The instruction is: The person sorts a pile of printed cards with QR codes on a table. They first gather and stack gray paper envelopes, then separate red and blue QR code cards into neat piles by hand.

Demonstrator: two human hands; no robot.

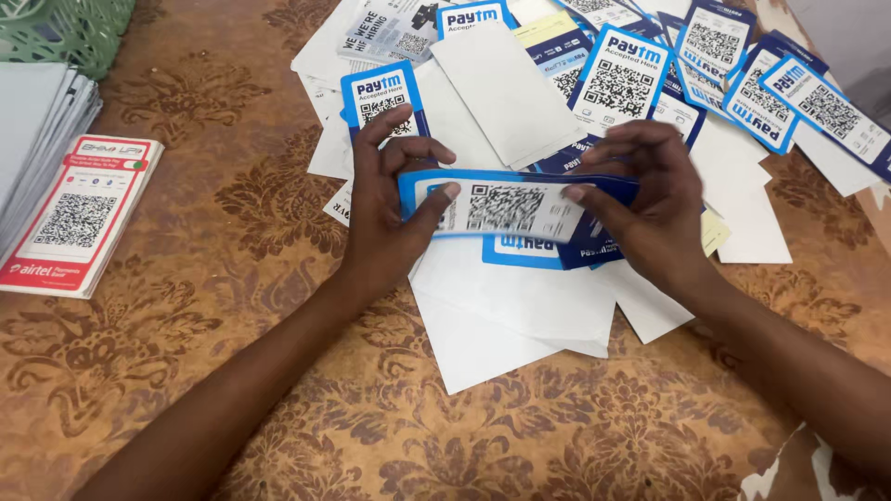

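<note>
Both hands hold 1 blue-and-white sticker card (506, 206) with a square code pattern, lengthwise between them, just above the paper pile. Left hand (385, 209) pinches the card's left end: thumb on the front face, fingers curled over the top edge and behind. Right hand (650, 190) grips the right end the same way, thumb tip on the front, fingers bent over the top. Card looks slightly bowed, blurred at the edges.

Under the card: another blue card (524, 249) lying upside down, touching white envelopes (510, 306) spread on the brown flower-pattern tablecloth (278, 371). Behind the left hand, 1 more blue card (376, 93) lies face up, partly covered by the fingers. A plain white paper sheet (506, 93) sits tilted just beyond the held card. Top right: a loose heap of similar blue code cards (742, 65), overlapping each other.

Far left, well apart from the hands: a stack of red-and-white code cards (79, 213), beside a stack of grey-white envelopes (37, 121). Green basket (65, 28) at the top left corner, only partly in view.
</note>
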